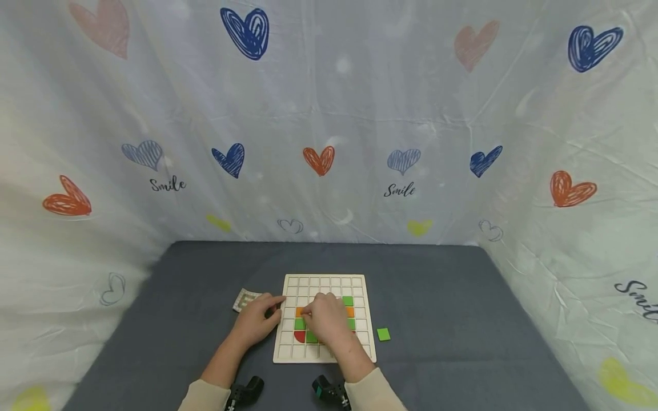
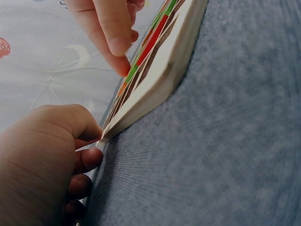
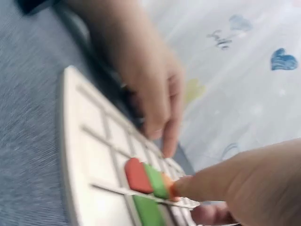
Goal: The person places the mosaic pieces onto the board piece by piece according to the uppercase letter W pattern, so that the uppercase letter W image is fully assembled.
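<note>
A pale wooden grid board [image 1: 325,281] lies on the dark tabletop, with coloured tiles in some of its squares. My left hand [image 1: 259,317] is at its left side, index fingertip and thumb touching the edge, the other fingers loosely bent. Over the middle of the board, my right hand [image 1: 326,317] pinches an orange tile [image 3: 170,187] close at the board's surface; its fingers partly cover the tile. Beside that lie a green tile [image 3: 156,181] and a rounded red tile [image 3: 138,176]. The right hand and forearm hide part of the pattern.
A loose green tile [image 1: 383,334] lies right of the board. A small patterned card [image 1: 245,299] sits beyond the left hand, partly covered by it. Black wrist devices [image 1: 248,391] hang under both forearms. A heart-printed curtain [image 1: 319,211] encloses the table's back and sides.
</note>
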### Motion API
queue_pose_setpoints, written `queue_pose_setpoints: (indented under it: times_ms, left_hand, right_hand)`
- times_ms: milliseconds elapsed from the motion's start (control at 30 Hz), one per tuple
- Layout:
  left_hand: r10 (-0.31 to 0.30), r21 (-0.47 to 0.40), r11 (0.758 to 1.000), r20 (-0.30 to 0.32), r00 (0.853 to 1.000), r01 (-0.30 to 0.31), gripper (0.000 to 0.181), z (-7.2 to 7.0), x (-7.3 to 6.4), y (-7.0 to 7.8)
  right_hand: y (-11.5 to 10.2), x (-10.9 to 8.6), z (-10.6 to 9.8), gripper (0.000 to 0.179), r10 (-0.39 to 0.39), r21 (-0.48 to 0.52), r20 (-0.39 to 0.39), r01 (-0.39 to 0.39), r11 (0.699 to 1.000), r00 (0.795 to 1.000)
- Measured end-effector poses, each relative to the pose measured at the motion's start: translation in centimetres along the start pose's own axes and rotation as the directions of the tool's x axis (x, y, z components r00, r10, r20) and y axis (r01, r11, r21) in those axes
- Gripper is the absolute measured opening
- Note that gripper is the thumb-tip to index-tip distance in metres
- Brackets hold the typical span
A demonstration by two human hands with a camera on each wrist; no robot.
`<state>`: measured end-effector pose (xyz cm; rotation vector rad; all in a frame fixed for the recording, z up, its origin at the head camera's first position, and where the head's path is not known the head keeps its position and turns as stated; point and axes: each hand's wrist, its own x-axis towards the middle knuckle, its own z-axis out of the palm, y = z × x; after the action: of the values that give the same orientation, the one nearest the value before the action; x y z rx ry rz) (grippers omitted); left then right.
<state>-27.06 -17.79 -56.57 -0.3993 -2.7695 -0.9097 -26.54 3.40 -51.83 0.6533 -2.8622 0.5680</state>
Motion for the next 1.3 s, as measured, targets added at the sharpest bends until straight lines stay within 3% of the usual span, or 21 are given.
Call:
queue_pose_setpoints:
  times_ms: [167, 400, 600, 767, 933, 1100, 1300]
  left_hand:
    - [0.009, -0.001, 1.0, -0.008, 1.0, -0.009, 0.032, 0.0, -0.2, 0.0]
    - [-0.022, 0.007, 1.0, -0.005, 1.0, 0.022, 0.033, -0.2, -0.1, -0.1]
    - [-0.035, 0.006, 0.999, 0.008, 0.999, 0.035, 0.034, -0.5, 0.1, -0.1]
    - [-0.037, -0.009, 0.999, 0.013, 0.999, 0.037, 0.033, -0.1, 0.0, 0.0]
    - [-0.049, -0.031, 0.998, 0.025, 0.998, 0.05, 0.033, 0.1, -0.4, 0.2]
    - [-0.057, -0.026, 0.998, 0.02, 0.998, 0.057, 0.033, 0.2, -0.4, 0.3]
    - [-0.042, -0.019, 0.999, -0.004, 0.999, 0.042, 0.032, 0.0, -0.2, 0.1]
  right_hand:
    - [0.4, -1.2, -1.8, 0.02, -0.002, 0.066, 0.078, -0.003, 0.998, 0.997]
    - [3.1, -4.1, -4.4, 0.024, 0.101, 0.092, 0.03, -0.104, 0.99, 0.994]
    - [6.9, -7.6, -6.1, 0.029, 0.271, 0.1, -0.019, -0.267, 0.958, 0.963]
    - [9.7, -10.0, -6.7, 0.036, 0.365, 0.048, 0.004, -0.364, 0.93, 0.931]
    - [11.1, -10.8, -6.7, 0.029, 0.319, -0.014, 0.008, -0.319, 0.948, 0.948]
    - [11.1, -10.9, -6.4, 0.03, 0.217, -0.091, -0.024, -0.218, 0.972, 0.976]
    - [11.1, -10.8, -6.0, 0.026, 0.171, -0.104, -0.071, -0.178, 0.979, 0.983]
